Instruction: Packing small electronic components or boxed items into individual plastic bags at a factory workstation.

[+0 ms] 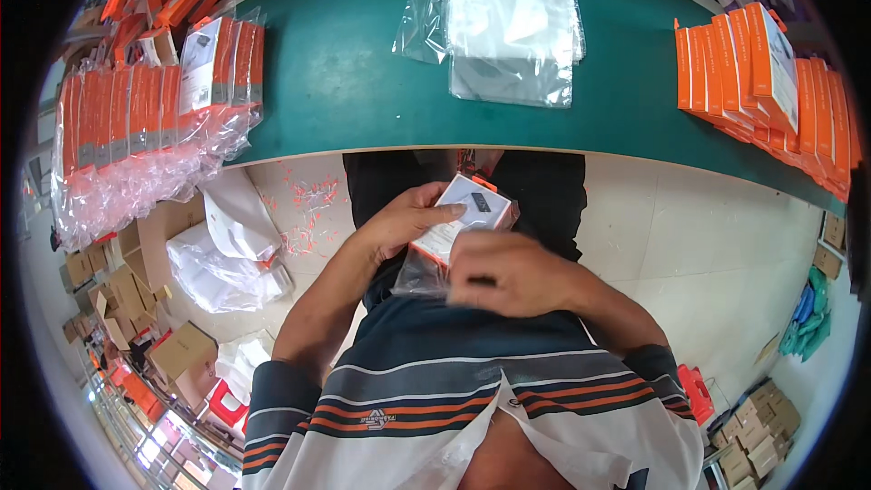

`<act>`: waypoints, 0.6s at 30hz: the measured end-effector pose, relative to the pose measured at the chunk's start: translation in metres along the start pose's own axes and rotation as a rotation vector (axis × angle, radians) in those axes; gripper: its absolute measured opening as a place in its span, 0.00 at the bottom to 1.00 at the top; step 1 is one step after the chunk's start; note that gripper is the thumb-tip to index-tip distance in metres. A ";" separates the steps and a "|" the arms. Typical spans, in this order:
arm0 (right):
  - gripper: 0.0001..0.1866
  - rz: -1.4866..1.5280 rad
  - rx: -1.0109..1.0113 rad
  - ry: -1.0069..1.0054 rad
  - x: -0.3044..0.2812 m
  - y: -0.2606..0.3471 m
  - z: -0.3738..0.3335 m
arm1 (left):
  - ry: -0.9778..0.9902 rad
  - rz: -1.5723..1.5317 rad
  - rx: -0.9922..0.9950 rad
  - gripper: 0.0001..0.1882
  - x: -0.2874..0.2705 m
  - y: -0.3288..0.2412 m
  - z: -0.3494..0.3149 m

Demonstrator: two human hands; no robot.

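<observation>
My left hand (406,219) is closed on a small white box (465,211) with orange edges and a dark device pictured on its face. Its thumb lies across the front of the box, which is held tilted over my lap. A clear plastic bag (420,274) surrounds the box, and its loose end hangs out below. My right hand (510,274) is at the lower right of the box, over the bag, blurred by motion. Its fingers are curled in, and whatever they may pinch is hidden.
A stack of clear bags (511,23) lies on the green table (340,63). Bagged orange boxes (118,113) stand in a row at the left; more orange boxes (730,59) are at the right. Orange scraps (311,209) and white packing sheets (227,263) lie on the floor, near cardboard cartons (184,351).
</observation>
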State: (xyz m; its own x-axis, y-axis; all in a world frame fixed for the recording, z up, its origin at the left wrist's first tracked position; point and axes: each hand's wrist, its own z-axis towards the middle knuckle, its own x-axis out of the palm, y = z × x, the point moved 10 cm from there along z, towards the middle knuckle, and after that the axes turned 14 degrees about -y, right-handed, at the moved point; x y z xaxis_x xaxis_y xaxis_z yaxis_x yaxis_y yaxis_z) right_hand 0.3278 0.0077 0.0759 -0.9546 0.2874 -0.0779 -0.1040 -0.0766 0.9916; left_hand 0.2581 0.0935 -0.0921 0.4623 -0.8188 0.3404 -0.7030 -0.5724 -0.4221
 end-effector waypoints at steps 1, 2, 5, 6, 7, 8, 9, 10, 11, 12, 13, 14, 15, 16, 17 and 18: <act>0.07 -0.003 0.001 -0.002 -0.003 -0.001 0.000 | -0.024 0.044 0.084 0.31 -0.002 -0.008 -0.004; 0.06 -0.183 0.093 -0.311 -0.041 -0.014 0.003 | -0.047 0.089 0.168 0.32 -0.001 -0.020 -0.012; 0.05 -0.343 0.298 -0.578 -0.089 -0.051 -0.012 | -0.072 0.144 0.286 0.32 0.005 -0.034 -0.025; 0.05 -0.319 0.410 -0.531 -0.089 -0.075 -0.019 | -0.077 0.154 0.321 0.32 0.007 -0.037 -0.028; 0.04 -0.291 0.519 -0.479 -0.085 -0.089 -0.022 | -0.087 0.161 0.355 0.32 0.007 -0.039 -0.031; 0.04 -0.290 0.520 -0.477 -0.084 -0.092 -0.023 | -0.088 0.160 0.355 0.32 0.009 -0.037 -0.031; 0.04 -0.416 0.330 -0.495 -0.084 -0.076 -0.017 | -0.123 0.141 0.396 0.33 0.009 -0.039 -0.031; 0.04 -0.537 0.137 -0.508 -0.082 -0.059 -0.014 | -0.158 0.121 0.437 0.33 0.008 -0.040 -0.031; 0.04 -0.655 -0.058 -0.517 -0.077 -0.041 -0.014 | -0.194 0.102 0.477 0.34 0.006 -0.042 -0.032; 0.04 -0.655 -0.057 -0.517 -0.078 -0.040 -0.014 | -0.194 0.102 0.476 0.34 0.007 -0.044 -0.033; 0.04 -0.706 -0.109 -0.450 -0.073 -0.034 -0.012 | -0.163 0.092 0.451 0.35 0.010 -0.044 -0.035; 0.04 -0.757 -0.161 -0.383 -0.068 -0.029 -0.012 | -0.133 0.082 0.426 0.35 0.013 -0.043 -0.037; 0.04 -0.806 -0.212 -0.315 -0.061 -0.027 -0.011 | -0.102 0.072 0.400 0.36 0.016 -0.043 -0.039; 0.04 -0.806 -0.210 -0.314 -0.062 -0.030 -0.010 | -0.101 0.071 0.398 0.36 0.017 -0.045 -0.041; 0.04 -0.733 -0.204 -0.361 -0.070 -0.031 -0.008 | -0.107 0.113 0.428 0.36 0.020 -0.049 -0.044; 0.04 -0.659 -0.198 -0.406 -0.078 -0.034 -0.005 | -0.112 0.154 0.459 0.37 0.023 -0.053 -0.047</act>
State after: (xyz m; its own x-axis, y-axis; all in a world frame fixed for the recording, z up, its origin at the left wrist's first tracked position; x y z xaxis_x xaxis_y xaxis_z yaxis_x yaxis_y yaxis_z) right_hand 0.4040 -0.0172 0.0480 -0.5070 0.6549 -0.5605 -0.6956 0.0732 0.7147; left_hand 0.2807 0.1066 -0.0223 0.4445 -0.8808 0.1631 -0.4691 -0.3840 -0.7953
